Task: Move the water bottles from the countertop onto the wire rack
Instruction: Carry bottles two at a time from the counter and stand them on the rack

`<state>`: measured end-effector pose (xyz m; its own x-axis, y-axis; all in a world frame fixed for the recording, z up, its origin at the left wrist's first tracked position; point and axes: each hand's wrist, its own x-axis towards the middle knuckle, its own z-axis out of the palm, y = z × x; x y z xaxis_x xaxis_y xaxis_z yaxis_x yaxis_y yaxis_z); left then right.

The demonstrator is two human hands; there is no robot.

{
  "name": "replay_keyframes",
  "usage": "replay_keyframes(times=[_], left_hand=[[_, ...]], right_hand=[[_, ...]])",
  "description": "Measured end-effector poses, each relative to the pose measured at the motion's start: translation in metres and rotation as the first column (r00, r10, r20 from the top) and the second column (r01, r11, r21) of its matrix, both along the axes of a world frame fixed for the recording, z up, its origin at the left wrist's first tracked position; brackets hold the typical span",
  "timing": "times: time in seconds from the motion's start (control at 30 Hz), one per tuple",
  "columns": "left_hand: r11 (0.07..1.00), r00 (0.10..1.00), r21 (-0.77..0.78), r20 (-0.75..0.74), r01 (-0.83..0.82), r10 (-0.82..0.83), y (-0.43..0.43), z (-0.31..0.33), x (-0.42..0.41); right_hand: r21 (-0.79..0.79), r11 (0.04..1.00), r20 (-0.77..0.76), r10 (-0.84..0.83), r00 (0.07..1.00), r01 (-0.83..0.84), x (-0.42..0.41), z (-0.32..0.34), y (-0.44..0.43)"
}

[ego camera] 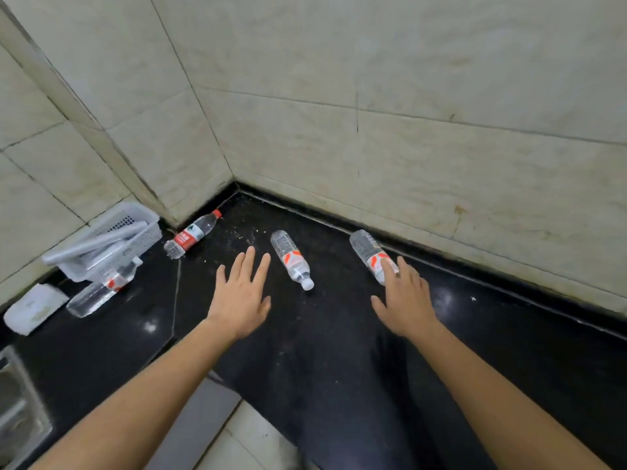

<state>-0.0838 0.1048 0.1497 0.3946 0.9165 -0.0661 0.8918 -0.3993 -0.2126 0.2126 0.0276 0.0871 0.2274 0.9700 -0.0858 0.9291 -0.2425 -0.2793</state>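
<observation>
Black countertop (pixel 339 351) in a tiled corner, 4 water bottles lying flat on it: red-label bottle (pixel 192 234) by the corner, one (pixel 98 290) against the white basket (pixel 135 228), the middle bottle (pixel 292 259), and the right bottle (pixel 371 254) near the wall. Your left hand (pixel 241 298) is spread open, holding nothing, just beside the middle bottle; your right hand (pixel 405 300) is open too, fingertips touching the right bottle's cap end, no grip closed. No wire rack in view, so I'd judge 0 moved, all 4 left.
</observation>
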Motion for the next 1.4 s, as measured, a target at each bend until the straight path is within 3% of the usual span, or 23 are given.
replay_keyframes(times=[0.13,0.27,0.6,0.77,0.9,1.0,1.13,1.3,1.4], left_hand=[[0.988,0.992,-0.144,-0.104,0.062,-0.077,0.065,-0.045,0.006],[0.949,0.943,-0.257,-0.226,0.184,-0.244,0.133,-0.085,0.027],[0.828,0.882,-0.450,-0.158,0.336,-0.443,0.234,-0.169,0.051],[0.829,0.888,-0.351,0.012,0.434,-0.460,0.249,-0.178,0.044],[0.895,0.938,-0.282,0.079,0.346,-0.338,0.246,-0.179,0.050],[0.937,0.988,-0.323,0.119,0.134,-0.100,0.220,-0.177,0.050],[0.914,0.969,-0.406,0.213,-0.026,0.122,0.178,-0.180,0.040],[0.883,0.958,-0.463,0.215,-0.069,0.187,0.131,-0.180,0.032],[0.807,0.909,-0.580,0.267,-0.112,0.318,0.111,-0.170,0.033]], right_hand=[[-0.273,0.951,-0.057,-0.165,0.985,0.143,0.012,-0.039,0.029],[-0.381,0.883,-0.116,-0.339,0.933,0.274,0.020,-0.062,0.059],[-0.365,0.822,-0.216,-0.531,0.819,0.437,0.018,-0.114,0.133],[-0.199,0.824,-0.227,-0.565,0.793,0.530,0.001,-0.132,0.123],[-0.235,0.798,-0.289,-0.603,0.743,0.556,-0.016,-0.128,0.110],[-0.256,0.800,-0.292,-0.600,0.745,0.543,-0.029,-0.122,0.092],[-0.295,0.806,-0.290,-0.587,0.756,0.513,-0.045,-0.117,0.063],[-0.346,0.812,-0.306,-0.572,0.761,0.471,-0.052,-0.113,0.023],[-0.377,0.809,-0.305,-0.568,0.764,0.451,-0.050,-0.108,0.000]])
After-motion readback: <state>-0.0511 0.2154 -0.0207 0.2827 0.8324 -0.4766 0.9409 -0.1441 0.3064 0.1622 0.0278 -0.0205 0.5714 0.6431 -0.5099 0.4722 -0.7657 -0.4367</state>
